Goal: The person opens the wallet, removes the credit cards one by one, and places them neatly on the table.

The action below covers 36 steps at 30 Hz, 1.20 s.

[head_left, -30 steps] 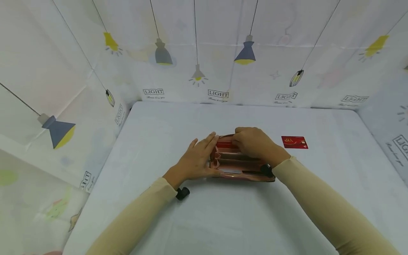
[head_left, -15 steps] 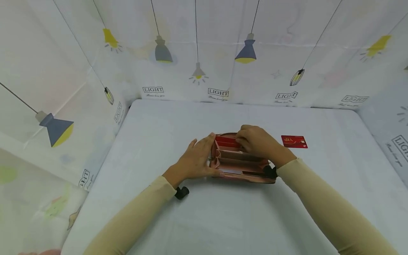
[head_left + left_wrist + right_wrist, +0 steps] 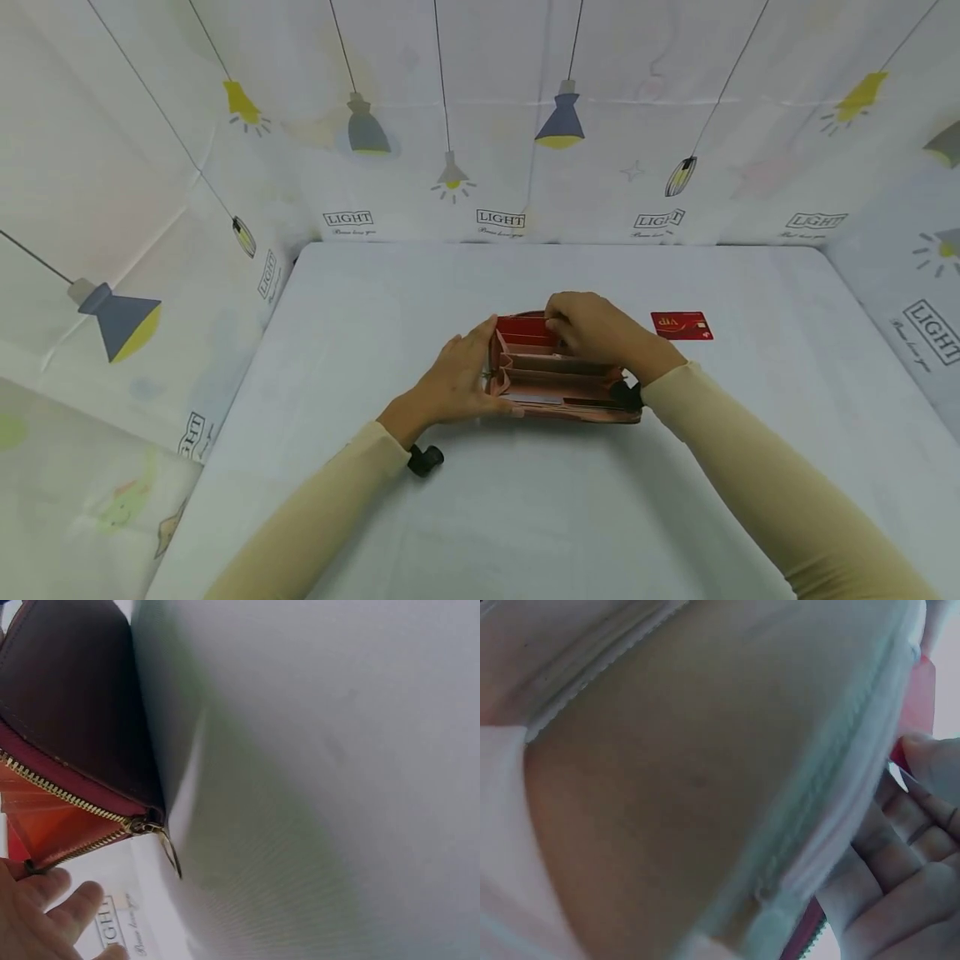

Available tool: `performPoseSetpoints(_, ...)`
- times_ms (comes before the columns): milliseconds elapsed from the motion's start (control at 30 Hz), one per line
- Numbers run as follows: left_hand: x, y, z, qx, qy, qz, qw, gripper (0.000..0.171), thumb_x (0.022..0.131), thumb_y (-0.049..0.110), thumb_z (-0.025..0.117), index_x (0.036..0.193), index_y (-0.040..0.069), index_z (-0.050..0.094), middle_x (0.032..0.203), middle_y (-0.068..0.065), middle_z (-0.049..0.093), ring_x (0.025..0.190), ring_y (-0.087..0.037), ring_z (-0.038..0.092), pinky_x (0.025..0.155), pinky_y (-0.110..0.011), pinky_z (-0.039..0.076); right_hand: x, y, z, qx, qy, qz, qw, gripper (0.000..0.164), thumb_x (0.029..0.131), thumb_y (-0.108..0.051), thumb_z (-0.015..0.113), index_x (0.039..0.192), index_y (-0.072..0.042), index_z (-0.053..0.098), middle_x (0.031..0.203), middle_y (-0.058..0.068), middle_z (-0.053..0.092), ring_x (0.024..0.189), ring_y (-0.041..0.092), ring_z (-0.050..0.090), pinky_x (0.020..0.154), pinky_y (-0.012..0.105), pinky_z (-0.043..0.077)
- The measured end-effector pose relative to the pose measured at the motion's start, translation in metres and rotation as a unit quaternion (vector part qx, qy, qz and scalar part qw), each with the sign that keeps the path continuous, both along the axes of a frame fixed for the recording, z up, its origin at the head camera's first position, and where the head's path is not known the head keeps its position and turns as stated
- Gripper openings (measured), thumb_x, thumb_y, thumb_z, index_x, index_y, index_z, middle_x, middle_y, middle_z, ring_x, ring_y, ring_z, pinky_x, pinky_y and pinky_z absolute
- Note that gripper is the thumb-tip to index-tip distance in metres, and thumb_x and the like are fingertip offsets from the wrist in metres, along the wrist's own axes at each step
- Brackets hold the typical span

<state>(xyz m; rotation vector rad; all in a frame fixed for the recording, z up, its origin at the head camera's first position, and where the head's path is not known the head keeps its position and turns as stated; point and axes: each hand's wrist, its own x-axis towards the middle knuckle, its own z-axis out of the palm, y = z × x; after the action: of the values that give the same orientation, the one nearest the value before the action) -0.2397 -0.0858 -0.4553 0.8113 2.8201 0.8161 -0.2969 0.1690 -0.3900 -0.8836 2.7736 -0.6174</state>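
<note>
A zip-around wallet (image 3: 558,385) lies spread open on the table, its pink inner compartments facing up. My left hand (image 3: 450,383) holds its left end, thumb on the near edge and fingertips at the far edge. In the left wrist view the brass zipper (image 3: 71,793) and its pull show beside the fingers. My right hand (image 3: 596,333) is over the far card slots, where red cards (image 3: 517,325) show. Its thumb and finger pinch a red card (image 3: 919,701) at the wallet's edge; part of that card is hidden.
A red VIP card (image 3: 681,326) lies flat on the white table (image 3: 757,400), right of the wallet. A pale card (image 3: 534,399) sits in the wallet's near slot. Cloth walls with printed lamps (image 3: 561,121) enclose the table's back and sides.
The right hand has shifted slightly along the far slots, and more red shows there now. The left hand keeps its hold on the wallet's left end. The head view has shifted a little.
</note>
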Motion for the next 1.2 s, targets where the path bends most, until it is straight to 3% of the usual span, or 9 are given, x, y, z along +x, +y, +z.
performPoseSetpoints(200, 0.0, -0.001, -0.003, 0.004, 0.011, -0.005, 0.9999, 0.139, 0.072, 0.067, 0.087, 0.168, 0.013, 0.003, 0.17, -0.007, 0.028, 0.157, -0.022, 0.027, 0.126, -0.057, 0.019, -0.003, 0.007, -0.004, -0.029, -0.003, -0.014, 0.999, 0.012, 0.106, -0.017, 0.063, 0.106, -0.006, 0.069, 0.089, 0.003, 0.07, 0.076, 0.019, 0.06, 0.07, 0.036, 0.054)
performPoseSetpoints(400, 0.0, -0.001, -0.004, -0.008, 0.017, -0.009, 0.9998, 0.14, 0.073, 0.07, 0.085, 0.168, 0.012, 0.001, 0.171, -0.008, 0.026, 0.157, -0.022, 0.026, 0.126, -0.056, 0.019, 0.0, 0.013, -0.001, -0.026, 0.019, -0.023, 0.999, 0.013, 0.103, -0.014, 0.067, 0.105, -0.005, 0.076, 0.094, 0.004, 0.074, 0.082, 0.019, 0.065, 0.077, 0.042, 0.057)
performPoseSetpoints(700, 0.001, -0.001, -0.003, -0.024, 0.022, -0.003, 0.9995, 0.14, 0.073, 0.072, 0.083, 0.168, 0.011, 0.001, 0.172, -0.009, 0.025, 0.158, -0.023, 0.026, 0.126, -0.057, 0.019, 0.004, 0.015, 0.0, -0.066, 0.018, -0.045, 0.997, 0.019, 0.106, -0.016, 0.063, 0.11, -0.003, 0.076, 0.101, 0.009, 0.076, 0.087, 0.022, 0.07, 0.082, 0.049, 0.058)
performPoseSetpoints(1000, 0.002, 0.001, -0.004, -0.025, 0.018, -0.006, 0.9995, 0.135, 0.076, 0.074, 0.08, 0.169, 0.013, 0.002, 0.173, -0.007, 0.023, 0.157, -0.022, 0.027, 0.126, -0.057, 0.017, 0.002, 0.043, 0.012, -0.137, -0.033, -0.106, 0.984, 0.023, 0.107, -0.028, 0.062, 0.11, -0.011, 0.078, 0.103, 0.008, 0.078, 0.087, 0.025, 0.073, 0.072, 0.038, 0.057)
performPoseSetpoints(1100, 0.002, 0.0, -0.006, -0.024, 0.024, -0.001, 0.9994, 0.136, 0.076, 0.075, 0.079, 0.169, 0.012, 0.002, 0.172, -0.008, 0.023, 0.157, -0.022, 0.027, 0.126, -0.058, 0.018, 0.004, 0.056, 0.021, -0.166, -0.049, -0.119, 0.978, 0.027, 0.108, -0.028, 0.06, 0.114, -0.007, 0.076, 0.104, 0.013, 0.077, 0.091, 0.03, 0.075, 0.074, 0.038, 0.06)
performPoseSetpoints(1200, 0.001, -0.001, -0.007, -0.028, 0.027, 0.0, 0.9992, 0.136, 0.076, 0.077, 0.077, 0.169, 0.013, 0.001, 0.173, -0.008, 0.023, 0.157, -0.022, 0.026, 0.126, -0.059, 0.018, 0.006, 0.072, 0.028, -0.191, -0.045, -0.141, 0.97, 0.028, 0.109, -0.027, 0.059, 0.116, -0.005, 0.074, 0.106, 0.016, 0.078, 0.091, 0.025, 0.077, 0.071, 0.031, 0.061)
